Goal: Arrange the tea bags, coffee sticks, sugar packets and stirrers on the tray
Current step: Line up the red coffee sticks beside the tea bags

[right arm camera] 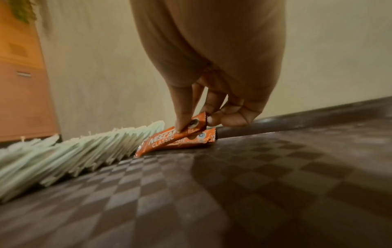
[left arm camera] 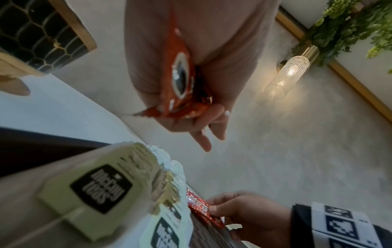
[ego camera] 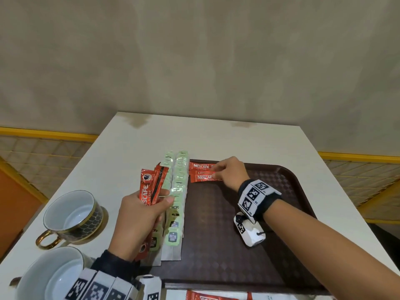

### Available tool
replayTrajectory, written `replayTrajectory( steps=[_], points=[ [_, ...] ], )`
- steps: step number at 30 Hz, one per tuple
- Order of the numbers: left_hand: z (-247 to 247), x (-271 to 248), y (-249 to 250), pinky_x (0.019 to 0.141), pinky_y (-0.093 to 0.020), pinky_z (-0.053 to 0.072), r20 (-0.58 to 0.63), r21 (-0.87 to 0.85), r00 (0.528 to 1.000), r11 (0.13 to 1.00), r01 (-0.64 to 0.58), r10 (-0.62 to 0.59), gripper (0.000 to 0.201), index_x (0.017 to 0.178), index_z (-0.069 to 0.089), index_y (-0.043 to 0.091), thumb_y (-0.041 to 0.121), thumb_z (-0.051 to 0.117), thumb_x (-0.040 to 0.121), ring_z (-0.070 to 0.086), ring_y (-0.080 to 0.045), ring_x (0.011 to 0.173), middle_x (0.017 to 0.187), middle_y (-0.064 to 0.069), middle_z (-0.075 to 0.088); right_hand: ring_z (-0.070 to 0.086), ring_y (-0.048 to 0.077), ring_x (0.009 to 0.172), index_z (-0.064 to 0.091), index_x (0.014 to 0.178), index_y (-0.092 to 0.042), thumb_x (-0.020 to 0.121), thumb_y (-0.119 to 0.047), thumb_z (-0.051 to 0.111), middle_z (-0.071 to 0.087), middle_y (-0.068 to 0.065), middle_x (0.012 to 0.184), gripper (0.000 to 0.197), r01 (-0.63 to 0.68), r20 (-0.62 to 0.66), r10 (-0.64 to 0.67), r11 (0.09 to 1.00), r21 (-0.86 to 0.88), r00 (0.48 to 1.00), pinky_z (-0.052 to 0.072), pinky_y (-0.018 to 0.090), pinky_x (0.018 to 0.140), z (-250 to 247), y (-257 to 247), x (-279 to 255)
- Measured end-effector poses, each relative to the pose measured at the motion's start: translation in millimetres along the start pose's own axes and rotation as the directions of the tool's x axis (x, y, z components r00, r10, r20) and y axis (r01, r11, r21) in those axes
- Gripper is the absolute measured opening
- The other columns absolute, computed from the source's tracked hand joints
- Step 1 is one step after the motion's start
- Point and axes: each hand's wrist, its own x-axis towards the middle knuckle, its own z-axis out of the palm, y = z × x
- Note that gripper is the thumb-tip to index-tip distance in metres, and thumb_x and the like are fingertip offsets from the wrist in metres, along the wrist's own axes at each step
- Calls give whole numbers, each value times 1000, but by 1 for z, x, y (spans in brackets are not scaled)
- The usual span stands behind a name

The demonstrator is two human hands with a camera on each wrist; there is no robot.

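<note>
Coffee stick (right arm camera: 171, 140) is pinched by right hand (ego camera: 229, 172), one end raised; spare sticks (ego camera: 151, 187) are gripped by left hand (ego camera: 140, 221). Tea-bag row (ego camera: 180, 187) could be nudged out of line if the stick is slid sideways.

Most of the brown tray (ego camera: 227, 245) floor is left open; its left edge is walled off by overlapping tea bags (ego camera: 179, 191), with two cups (ego camera: 73, 215) parked further left.

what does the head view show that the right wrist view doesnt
Only the head view shows the left hand gripping a bundle of Nescafe sticks, plus two cups on the table.

Only the right wrist view shows the stick in the right hand tilted, its far end lifted over the stick lying beneath.

Both show the brown tray and the tea bag rows.
</note>
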Motion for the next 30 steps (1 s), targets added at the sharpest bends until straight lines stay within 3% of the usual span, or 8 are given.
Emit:
replayTrajectory(
  steps=[3,8,13,19,22,25,28,30],
  points=[
    [-1,2,-1,54,-26,50,-5,-17,1000,1000,0,0,10,85,74,18,16,79,77,53,-11,46,65,-8,71,67,18,98,76,103,-11,80,-6,76,73,8,108,23,31,30,-28,994,-103,999,51,32,98,4,2,9],
    [1,5,-1,50,-21,48,0,-33,1000,999,4,-4,11,87,74,19,17,79,77,53,-11,46,71,-13,72,67,19,99,75,106,-14,81,-11,76,73,7,108,25,93,80,-77,971,-219,994,51,34,96,6,5,13],
    [5,6,-3,49,-20,46,18,-42,1000,999,23,-22,10,86,74,18,18,78,78,52,-6,42,58,1,67,66,20,99,72,113,-15,81,-13,75,71,7,107,32,179,107,-152,929,-323,983,53,36,92,6,0,13],
    [8,8,-8,47,-19,45,37,-62,998,997,54,-51,10,88,73,14,18,77,79,51,-6,43,57,1,65,62,23,105,69,118,-13,84,-16,71,66,8,113,34,274,111,-250,891,-362,962,50,37,92,8,-6,12],
    [8,9,-8,45,-19,45,69,-135,992,984,118,-110,17,87,70,7,22,74,81,50,-8,45,63,-6,63,61,25,104,70,114,-13,85,-18,70,64,9,111,30,343,185,-291,846,-408,939,50,35,90,12,-9,9],
    [9,9,-2,44,-19,44,153,-261,964,932,253,-219,27,87,65,4,31,66,87,48,-10,45,61,-3,58,61,26,106,69,114,-12,86,-15,69,65,9,113,28,362,258,-267,811,-460,928,50,35,91,14,-12,4],
    [13,7,9,42,-17,46,345,-409,904,827,387,-252,32,103,63,0,26,64,84,50,-9,46,64,-2,58,59,20,98,70,113,-10,87,-18,69,64,6,105,28,347,174,-303,869,-353,937,44,27,84,6,-25,-5],
    [15,4,14,43,-17,46,448,-425,863,793,436,-234,39,108,61,-3,22,64,79,51,-9,48,67,-3,59,59,12,89,72,106,-11,88,-24,70,67,-1,97,22,333,90,-325,938,-100,942,42,24,78,-4,-43,-22]
  ],
)
